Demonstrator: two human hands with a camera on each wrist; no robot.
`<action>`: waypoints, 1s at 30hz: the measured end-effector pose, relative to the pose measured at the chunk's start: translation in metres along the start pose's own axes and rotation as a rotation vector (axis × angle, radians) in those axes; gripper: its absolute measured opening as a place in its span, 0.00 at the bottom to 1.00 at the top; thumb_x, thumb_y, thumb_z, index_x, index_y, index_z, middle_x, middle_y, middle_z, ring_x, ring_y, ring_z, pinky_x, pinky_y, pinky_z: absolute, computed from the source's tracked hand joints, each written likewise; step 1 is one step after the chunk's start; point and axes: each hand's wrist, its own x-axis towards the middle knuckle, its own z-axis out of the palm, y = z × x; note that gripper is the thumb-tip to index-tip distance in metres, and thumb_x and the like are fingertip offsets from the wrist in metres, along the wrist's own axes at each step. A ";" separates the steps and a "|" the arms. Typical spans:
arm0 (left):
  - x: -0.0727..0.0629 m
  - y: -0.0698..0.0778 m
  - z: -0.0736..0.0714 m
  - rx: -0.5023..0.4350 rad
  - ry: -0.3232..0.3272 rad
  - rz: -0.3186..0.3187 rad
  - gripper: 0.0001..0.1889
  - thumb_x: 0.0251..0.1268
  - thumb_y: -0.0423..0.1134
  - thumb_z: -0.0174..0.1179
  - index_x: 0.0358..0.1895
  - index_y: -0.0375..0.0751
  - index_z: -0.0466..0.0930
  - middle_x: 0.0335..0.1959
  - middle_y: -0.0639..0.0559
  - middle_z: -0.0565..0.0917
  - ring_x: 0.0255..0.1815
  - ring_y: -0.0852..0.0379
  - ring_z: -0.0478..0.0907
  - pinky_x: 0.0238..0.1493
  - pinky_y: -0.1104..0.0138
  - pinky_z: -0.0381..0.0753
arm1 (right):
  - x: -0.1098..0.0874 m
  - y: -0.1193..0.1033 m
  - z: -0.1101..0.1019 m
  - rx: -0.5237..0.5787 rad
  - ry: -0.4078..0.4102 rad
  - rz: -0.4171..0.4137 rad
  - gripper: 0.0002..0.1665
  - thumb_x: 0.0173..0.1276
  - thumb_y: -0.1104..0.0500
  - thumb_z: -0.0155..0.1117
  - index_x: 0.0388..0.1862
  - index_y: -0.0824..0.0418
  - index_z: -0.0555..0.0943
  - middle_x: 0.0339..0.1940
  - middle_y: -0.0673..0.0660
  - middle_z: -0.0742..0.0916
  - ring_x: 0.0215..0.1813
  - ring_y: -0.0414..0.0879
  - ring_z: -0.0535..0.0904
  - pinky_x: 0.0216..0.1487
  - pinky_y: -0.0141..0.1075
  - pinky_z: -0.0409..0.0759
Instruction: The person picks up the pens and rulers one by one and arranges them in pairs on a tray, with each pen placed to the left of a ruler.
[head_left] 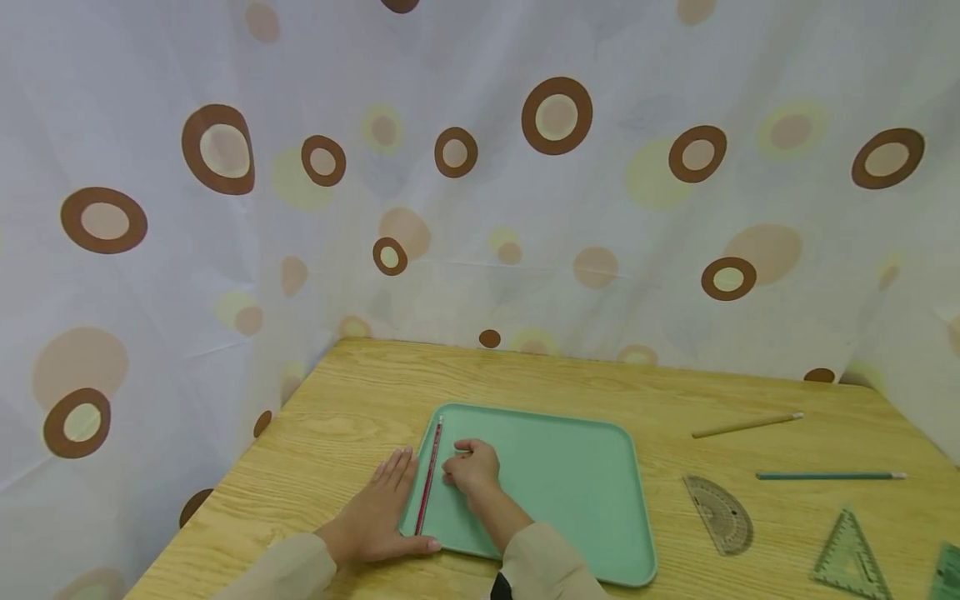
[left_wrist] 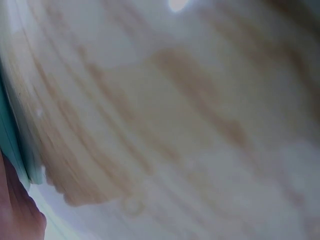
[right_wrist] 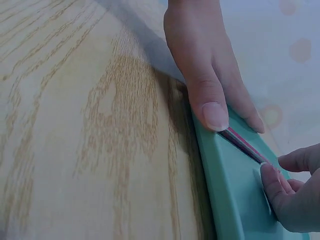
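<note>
A red pencil [head_left: 429, 475] lies lengthwise along the left side of a green tray [head_left: 562, 492], its pale end toward the back. My left hand [head_left: 378, 512] rests at the tray's left edge, fingers straight and thumb spread over the front left corner. In the right wrist view that left thumb [right_wrist: 216, 116] lies by the near end of the pencil. Just right of the pencil, my right hand [head_left: 476, 471] is over the tray with its fingers loosely bent. A small gap shows between its fingertips and the pencil. The left wrist view shows little of the left hand [left_wrist: 20, 210].
On the wooden table [head_left: 360, 400], right of the tray, lie a tan pencil [head_left: 746, 425], a teal pencil [head_left: 828, 476], a clear protractor [head_left: 720, 515] and a green set square [head_left: 847, 558]. Another green piece [head_left: 947, 573] is cut off at the right edge. A patterned cloth [head_left: 480, 192] hangs behind.
</note>
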 end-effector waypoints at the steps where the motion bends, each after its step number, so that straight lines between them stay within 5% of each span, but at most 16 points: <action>1: 0.000 0.000 0.000 0.001 -0.001 -0.002 0.57 0.53 0.71 0.51 0.70 0.24 0.46 0.73 0.29 0.47 0.74 0.37 0.43 0.72 0.47 0.49 | 0.000 0.000 0.000 -0.001 -0.002 -0.002 0.21 0.52 0.77 0.58 0.48 0.77 0.74 0.26 0.58 0.78 0.19 0.38 0.76 0.28 0.31 0.82; 30: 0.001 -0.001 0.001 0.004 -0.015 -0.025 0.58 0.52 0.72 0.51 0.71 0.25 0.45 0.73 0.31 0.47 0.75 0.39 0.43 0.72 0.48 0.49 | 0.002 0.003 -0.033 -0.088 -0.043 -0.188 0.20 0.55 0.73 0.60 0.49 0.75 0.77 0.25 0.54 0.80 0.21 0.37 0.72 0.26 0.29 0.77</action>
